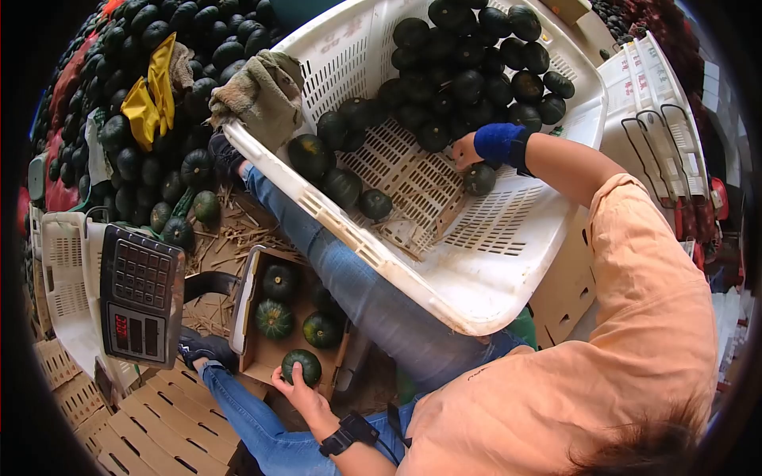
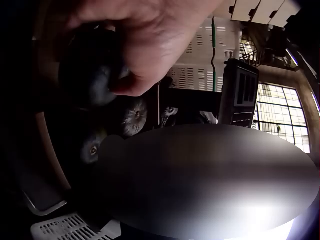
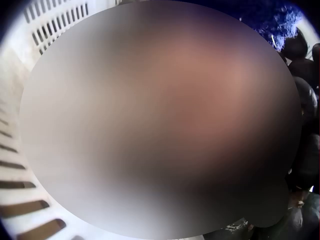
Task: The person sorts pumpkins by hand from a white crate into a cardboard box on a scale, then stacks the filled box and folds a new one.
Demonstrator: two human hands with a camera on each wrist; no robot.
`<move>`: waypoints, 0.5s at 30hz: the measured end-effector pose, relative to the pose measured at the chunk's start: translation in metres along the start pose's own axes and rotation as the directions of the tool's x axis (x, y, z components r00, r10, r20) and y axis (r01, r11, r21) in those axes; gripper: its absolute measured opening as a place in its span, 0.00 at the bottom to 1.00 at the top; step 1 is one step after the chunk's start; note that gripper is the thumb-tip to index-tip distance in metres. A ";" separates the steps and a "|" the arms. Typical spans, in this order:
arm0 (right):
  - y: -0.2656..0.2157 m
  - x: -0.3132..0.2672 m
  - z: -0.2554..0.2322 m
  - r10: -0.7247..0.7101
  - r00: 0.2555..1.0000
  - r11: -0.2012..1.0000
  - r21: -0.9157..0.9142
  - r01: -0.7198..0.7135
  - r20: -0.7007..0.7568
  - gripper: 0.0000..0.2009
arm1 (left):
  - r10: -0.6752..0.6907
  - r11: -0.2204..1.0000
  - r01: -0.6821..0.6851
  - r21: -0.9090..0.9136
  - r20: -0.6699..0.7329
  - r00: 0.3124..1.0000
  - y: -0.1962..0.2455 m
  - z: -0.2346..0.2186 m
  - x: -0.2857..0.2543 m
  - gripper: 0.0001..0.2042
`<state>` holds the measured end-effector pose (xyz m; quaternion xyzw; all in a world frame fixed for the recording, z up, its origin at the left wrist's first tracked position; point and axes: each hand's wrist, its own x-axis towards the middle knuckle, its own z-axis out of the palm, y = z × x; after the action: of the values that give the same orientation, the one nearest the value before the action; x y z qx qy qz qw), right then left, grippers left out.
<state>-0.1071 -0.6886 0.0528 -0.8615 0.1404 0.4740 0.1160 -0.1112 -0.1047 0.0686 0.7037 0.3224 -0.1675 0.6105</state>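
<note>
Reachable from above through the open top of the white crate (image 1: 476, 289), down to slatted floor (image 1: 417, 186); hemmed in beyond the right hand (image 1: 467, 151) by heaped squashes (image 1: 468, 86). Barred toward the carton (image 1: 260, 355) by the crate's long rim (image 1: 341, 226) and a denim-clad leg (image 1: 373, 289). Passable over bare cardboard beside the carton squashes (image 1: 274, 319); blocked farther left by the scale (image 1: 143, 293).

Round dark green squash (image 1: 308, 363), held

Green squash (image 1: 310, 364) in left grip (image 1: 307, 399)
</note>
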 end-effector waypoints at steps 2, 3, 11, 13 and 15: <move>0.006 0.021 0.038 0.191 0.978 0.966 -0.191 -0.173 0.083 0.32 | -0.142 0.987 0.144 0.069 -0.034 0.989 -0.021 -0.006 0.014 0.20; 0.012 0.033 0.058 0.229 0.972 0.951 -0.225 -0.210 0.060 0.35 | -0.197 0.977 0.200 0.070 -0.051 0.979 -0.026 -0.008 0.015 0.21; 0.005 0.026 0.061 0.136 0.976 0.985 0.079 -0.151 0.171 0.38 | 0.024 0.933 0.007 0.361 -0.082 0.996 -0.048 0.002 0.032 0.24; -0.007 0.005 0.036 0.068 0.957 0.595 0.758 -0.266 0.283 0.33 | 0.137 0.928 -0.082 0.364 -0.127 0.982 -0.023 0.008 0.016 0.24; -0.022 0.003 0.012 -0.169 0.938 0.110 0.951 -0.287 0.303 0.32 | 0.167 0.941 -0.119 0.315 -0.128 0.978 -0.013 0.006 0.009 0.22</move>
<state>-0.1073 -0.6644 0.0455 -0.4603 0.4325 0.4028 0.6624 -0.1118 -0.1079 0.0515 0.8220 0.2862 -0.1162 0.4784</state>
